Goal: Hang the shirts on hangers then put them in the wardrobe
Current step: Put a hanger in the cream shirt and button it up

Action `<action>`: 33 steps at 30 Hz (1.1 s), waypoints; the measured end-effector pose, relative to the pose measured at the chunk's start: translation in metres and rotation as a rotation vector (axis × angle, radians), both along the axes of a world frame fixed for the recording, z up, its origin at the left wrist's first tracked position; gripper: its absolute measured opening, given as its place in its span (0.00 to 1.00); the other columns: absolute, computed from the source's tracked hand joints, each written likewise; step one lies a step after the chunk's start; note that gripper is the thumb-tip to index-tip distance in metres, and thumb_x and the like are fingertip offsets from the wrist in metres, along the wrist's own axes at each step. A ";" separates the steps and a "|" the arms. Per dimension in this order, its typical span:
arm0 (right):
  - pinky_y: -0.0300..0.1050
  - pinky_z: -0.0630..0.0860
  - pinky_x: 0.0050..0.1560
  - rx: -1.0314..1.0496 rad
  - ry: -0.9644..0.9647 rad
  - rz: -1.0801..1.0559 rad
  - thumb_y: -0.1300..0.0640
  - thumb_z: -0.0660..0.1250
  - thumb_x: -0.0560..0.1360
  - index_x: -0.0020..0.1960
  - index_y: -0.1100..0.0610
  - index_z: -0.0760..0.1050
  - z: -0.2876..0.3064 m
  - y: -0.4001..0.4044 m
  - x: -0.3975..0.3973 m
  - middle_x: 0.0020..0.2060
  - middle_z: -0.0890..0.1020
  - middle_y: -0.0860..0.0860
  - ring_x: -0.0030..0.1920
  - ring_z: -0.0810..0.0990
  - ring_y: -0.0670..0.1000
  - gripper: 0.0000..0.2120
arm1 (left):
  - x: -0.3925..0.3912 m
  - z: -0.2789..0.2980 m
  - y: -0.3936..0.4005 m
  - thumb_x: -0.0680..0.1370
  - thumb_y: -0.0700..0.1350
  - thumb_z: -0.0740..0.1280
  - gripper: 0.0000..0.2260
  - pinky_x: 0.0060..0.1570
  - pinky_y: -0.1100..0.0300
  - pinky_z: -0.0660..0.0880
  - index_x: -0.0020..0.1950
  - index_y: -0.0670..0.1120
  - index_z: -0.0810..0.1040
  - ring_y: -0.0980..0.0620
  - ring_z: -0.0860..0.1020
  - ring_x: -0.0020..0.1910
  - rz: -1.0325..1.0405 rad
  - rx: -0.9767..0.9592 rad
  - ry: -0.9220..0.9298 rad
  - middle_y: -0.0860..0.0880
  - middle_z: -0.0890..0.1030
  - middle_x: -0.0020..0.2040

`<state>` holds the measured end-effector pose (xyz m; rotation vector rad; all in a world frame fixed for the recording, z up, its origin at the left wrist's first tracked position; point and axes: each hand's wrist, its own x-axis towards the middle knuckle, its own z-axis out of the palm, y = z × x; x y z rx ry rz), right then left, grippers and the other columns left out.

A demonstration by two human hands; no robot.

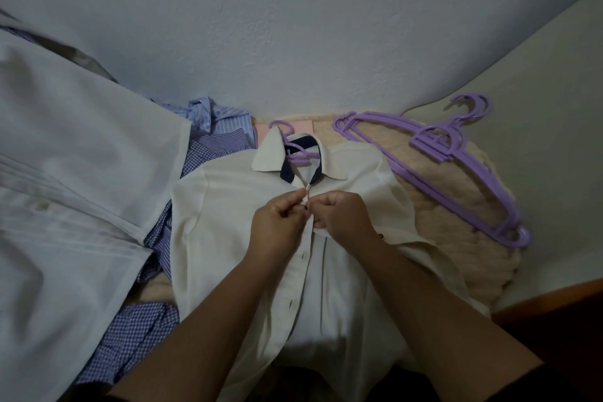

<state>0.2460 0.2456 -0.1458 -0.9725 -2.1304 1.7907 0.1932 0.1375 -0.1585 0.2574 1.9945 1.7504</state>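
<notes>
Smooth cream shirt [235,232], navy-lined collar, flat on fuzzy beige blanket [456,206] with purple plastic hanger [295,148] inside neck. Left hand [277,222] and right hand [342,215] curled, both pinching placket near top button; spare hangers [456,153] right.

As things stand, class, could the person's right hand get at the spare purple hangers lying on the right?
Probably yes. The spare purple hangers lie uncovered on the beige blanket, nothing between. But the right hand is pinching the cream shirt placket and must let go first.
</notes>
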 end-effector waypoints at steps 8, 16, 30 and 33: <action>0.36 0.77 0.32 -0.178 0.009 0.014 0.67 0.67 0.74 0.48 0.65 0.79 0.002 0.012 -0.001 0.33 0.81 0.55 0.27 0.79 0.45 0.04 | -0.013 0.008 -0.001 0.76 0.32 0.66 0.12 0.53 0.56 0.79 0.52 0.46 0.83 0.47 0.84 0.47 -0.012 0.099 -0.256 0.42 0.85 0.47; 0.40 0.78 0.36 -0.318 0.030 0.050 0.68 0.66 0.74 0.47 0.61 0.79 -0.004 0.020 -0.001 0.35 0.82 0.56 0.32 0.79 0.50 0.05 | -0.020 0.012 0.002 0.76 0.28 0.63 0.11 0.45 0.65 0.80 0.54 0.39 0.80 0.53 0.83 0.40 -0.039 0.221 -0.450 0.44 0.85 0.42; 0.39 0.67 0.52 0.660 -0.346 0.409 0.60 0.64 0.76 0.55 0.59 0.81 -0.011 0.023 0.050 0.54 0.82 0.56 0.55 0.78 0.54 0.12 | 0.051 -0.007 -0.022 0.70 0.46 0.76 0.06 0.37 0.70 0.73 0.45 0.50 0.81 0.58 0.77 0.35 -0.130 -0.395 0.259 0.51 0.80 0.39; 0.44 0.66 0.55 0.775 -0.410 0.461 0.60 0.61 0.77 0.56 0.60 0.81 -0.014 0.022 0.056 0.54 0.80 0.58 0.56 0.76 0.56 0.13 | 0.058 -0.008 -0.025 0.70 0.40 0.75 0.09 0.29 0.71 0.70 0.46 0.45 0.78 0.58 0.73 0.30 -0.106 -0.391 0.219 0.48 0.77 0.37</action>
